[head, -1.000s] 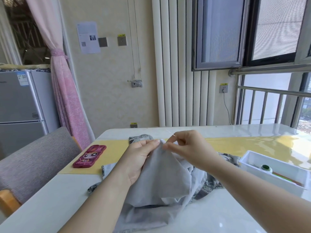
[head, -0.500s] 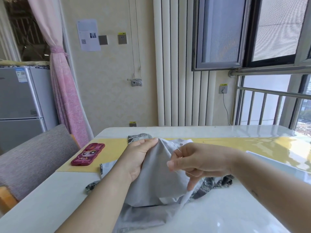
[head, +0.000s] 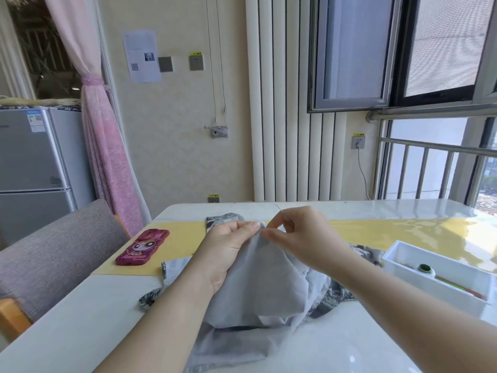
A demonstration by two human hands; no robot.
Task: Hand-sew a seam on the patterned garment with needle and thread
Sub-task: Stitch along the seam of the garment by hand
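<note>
The garment lies bunched on the white table, its pale grey inner side up and its dark patterned side showing at the edges. My left hand pinches a raised fold of the cloth at its top edge. My right hand is right beside it, fingers pinched on a thin needle whose end sticks up above the fingers. The thread is too fine to make out.
A red phone lies on the yellow runner to the left. A white plastic tray with a green-capped item sits at the right. A grey chair stands at the table's left edge.
My right hand, which had pulled back and down toward me half a second ago, has returned up to the fold beside my left hand. The white tray is uncovered again.
</note>
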